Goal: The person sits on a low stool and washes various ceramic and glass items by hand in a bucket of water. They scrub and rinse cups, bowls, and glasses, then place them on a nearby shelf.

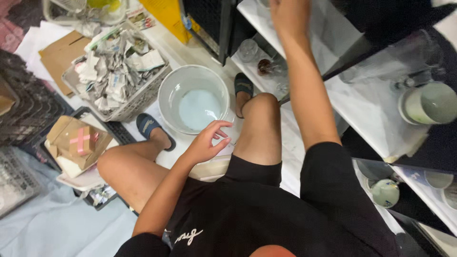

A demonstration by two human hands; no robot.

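Note:
I sit low between my bare knees, feet in dark slippers. My left hand point(208, 141) hovers empty, fingers loosely curled and apart, just above the near rim of a white plastic basin point(164, 102) holding pale water. My right hand point(290, 16) reaches up and away over a white shelf point(333, 38) at the top of the view; its fingers run out of the picture, so what they touch is hidden. Small glass jars point(248, 49) stand on a lower shelf beyond my right foot.
A white basket point(138, 102) full of crumpled newspaper stands left of the basin. A taped cardboard box point(78, 141) rests on a dark crate at far left. Ceramic cups point(428, 103) and bowls point(384, 192) fill shelves on the right.

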